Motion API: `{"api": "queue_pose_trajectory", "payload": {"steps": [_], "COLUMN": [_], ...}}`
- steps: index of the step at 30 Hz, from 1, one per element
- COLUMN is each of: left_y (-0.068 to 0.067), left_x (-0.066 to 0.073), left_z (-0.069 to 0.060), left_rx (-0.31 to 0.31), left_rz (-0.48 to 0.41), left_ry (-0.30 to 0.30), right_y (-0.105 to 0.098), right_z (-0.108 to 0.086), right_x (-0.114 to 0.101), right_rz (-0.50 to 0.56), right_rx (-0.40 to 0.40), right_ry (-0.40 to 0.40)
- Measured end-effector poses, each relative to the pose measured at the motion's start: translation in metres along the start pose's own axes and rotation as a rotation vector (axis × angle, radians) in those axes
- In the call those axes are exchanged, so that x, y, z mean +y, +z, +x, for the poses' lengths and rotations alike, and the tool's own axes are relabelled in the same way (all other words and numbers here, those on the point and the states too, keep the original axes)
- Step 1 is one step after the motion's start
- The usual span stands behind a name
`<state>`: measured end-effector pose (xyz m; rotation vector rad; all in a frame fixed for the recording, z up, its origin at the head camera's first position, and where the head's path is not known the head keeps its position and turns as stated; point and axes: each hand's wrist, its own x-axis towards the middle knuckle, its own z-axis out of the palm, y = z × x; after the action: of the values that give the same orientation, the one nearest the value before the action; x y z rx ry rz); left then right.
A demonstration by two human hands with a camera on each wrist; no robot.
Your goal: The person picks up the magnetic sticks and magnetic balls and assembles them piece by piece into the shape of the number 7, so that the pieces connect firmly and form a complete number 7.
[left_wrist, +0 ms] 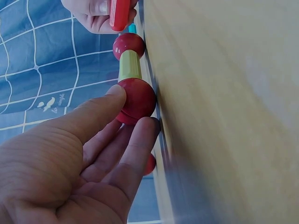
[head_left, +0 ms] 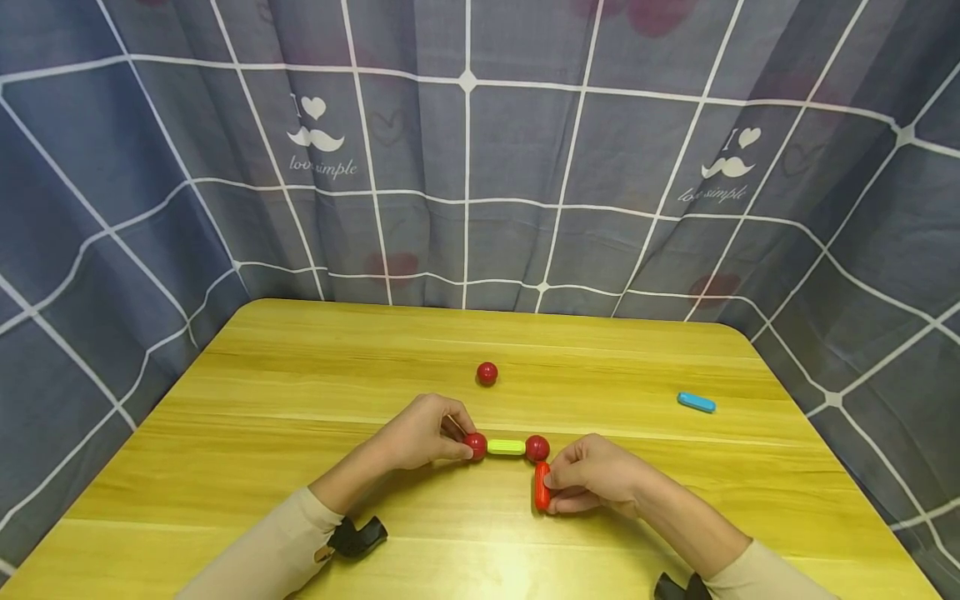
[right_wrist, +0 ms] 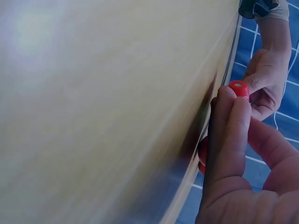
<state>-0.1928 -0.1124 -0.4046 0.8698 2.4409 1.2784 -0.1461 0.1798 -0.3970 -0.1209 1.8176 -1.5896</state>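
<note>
My left hand pinches a dark red ball between thumb and fingers at the table's middle. From that ball a short yellow-green ribbed rod runs right to a second red ball, making a straight row. My right hand holds a bright red rod between thumb and fingers. This rod points toward the near side of the second ball; whether they touch I cannot tell. In the right wrist view, the red rod's end shows a small pale round spot, and fingers hide the rest.
Behind the row lies a loose red ball. A blue rod rests farther right on the wooden table. A blue-grey checked curtain hangs around the table's back and sides.
</note>
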Motion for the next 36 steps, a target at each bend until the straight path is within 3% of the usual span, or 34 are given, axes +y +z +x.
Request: {"api": "queue_pose_trajectory", "payload": {"steps": [12, 23, 36], "left_y": [0.0007, 0.0015, 0.0024], "left_x": [-0.0001, 0.0011, 0.0009], "left_z": [0.0014, 0.0014, 0.0008], "left_rx": [0.004, 0.003, 0.002], "left_rz": [0.007, 0.004, 0.017], "left_ry": [0.022, 0.023, 0.036], "right_y": [0.0013, 0.0029, 0.0046], "right_z": [0.0061, 0.0054, 0.0058], "right_x": [0.0009, 0.0019, 0.0019], "right_rz": [0.012, 0.0, -0.156], "right_rx": [0.049, 0.046, 0.08], "right_ry": [0.025, 0.015, -0.041]}}
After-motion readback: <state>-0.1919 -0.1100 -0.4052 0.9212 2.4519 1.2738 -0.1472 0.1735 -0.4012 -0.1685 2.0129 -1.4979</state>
